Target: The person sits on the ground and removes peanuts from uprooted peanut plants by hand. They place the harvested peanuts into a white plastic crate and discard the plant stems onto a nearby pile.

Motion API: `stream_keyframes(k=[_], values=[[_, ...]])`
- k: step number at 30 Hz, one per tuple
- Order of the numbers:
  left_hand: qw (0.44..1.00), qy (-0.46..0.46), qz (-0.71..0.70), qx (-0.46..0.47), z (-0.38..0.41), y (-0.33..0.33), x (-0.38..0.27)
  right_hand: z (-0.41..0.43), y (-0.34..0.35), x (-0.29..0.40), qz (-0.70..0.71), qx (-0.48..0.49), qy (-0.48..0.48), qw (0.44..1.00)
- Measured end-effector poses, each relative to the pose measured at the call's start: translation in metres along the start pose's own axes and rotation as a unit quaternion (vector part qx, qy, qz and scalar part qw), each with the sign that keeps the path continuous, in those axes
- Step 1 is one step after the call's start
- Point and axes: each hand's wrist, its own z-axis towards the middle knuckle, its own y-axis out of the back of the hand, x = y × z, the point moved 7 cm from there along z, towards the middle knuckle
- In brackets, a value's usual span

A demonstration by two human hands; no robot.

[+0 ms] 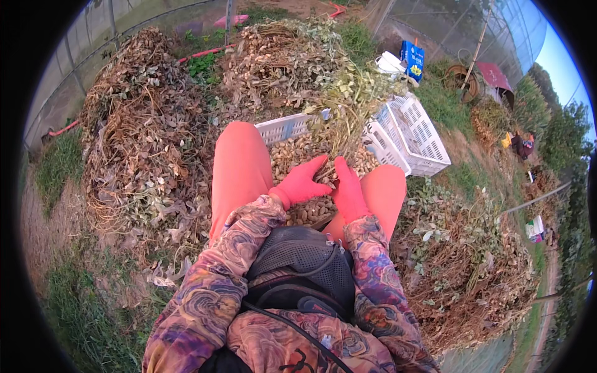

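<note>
My left hand (303,181), in a red glove, has its fingers and thumb around the root end of a bundle of peanut plants (347,123). Opposite it, my right hand (350,192), gloved the same, grips that end from the other side. Pods show between the two hands, though the exact finger contact is partly hidden. The leafy stems stretch away from me over a white plastic crate (284,128). Loose peanuts (291,154) fill the crate between my knees, and more peanuts (310,212) lie below my wrists.
A second white crate (419,135) stands tilted at the right. Heaps of pulled peanut plants lie left (144,140), ahead (275,65) and right (466,270). Beyond are a white bucket (390,63) and a blue bag (412,60). Another person (521,144) is far right.
</note>
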Motion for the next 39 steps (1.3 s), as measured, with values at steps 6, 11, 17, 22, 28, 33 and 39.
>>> stream_keyframes(k=[6, 11, 17, 22, 28, 33, 39], values=[[0.982, -0.080, -0.101, -0.135, -0.001, 0.028, -0.013, -0.009, -0.012, 0.027, -0.155, 0.117, 0.193, 0.962], [0.983, -0.016, -0.126, -0.134, -0.022, 0.040, -0.007, 0.013, 0.005, 0.007, 0.208, 0.042, 0.000, 0.977], [0.974, -0.151, 0.153, -0.067, -0.034, 0.003, -0.032, 0.012, 0.001, 0.007, 0.215, 0.069, 0.011, 0.974], [0.962, -0.098, 0.253, 0.041, -0.031, -0.019, -0.015, 0.007, 0.011, 0.010, 0.188, -0.028, 0.041, 0.981], [0.970, -0.034, 0.225, -0.090, -0.039, 0.015, -0.018, 0.032, 0.017, 0.019, 0.281, 0.127, 0.057, 0.949], [0.970, -0.139, 0.130, -0.151, -0.037, 0.015, -0.024, 0.013, 0.003, 0.022, 0.282, 0.017, 0.073, 0.956], [0.993, 0.064, -0.077, -0.069, -0.020, -0.012, 0.016, 0.007, -0.005, 0.012, 0.164, 0.062, 0.061, 0.983]])
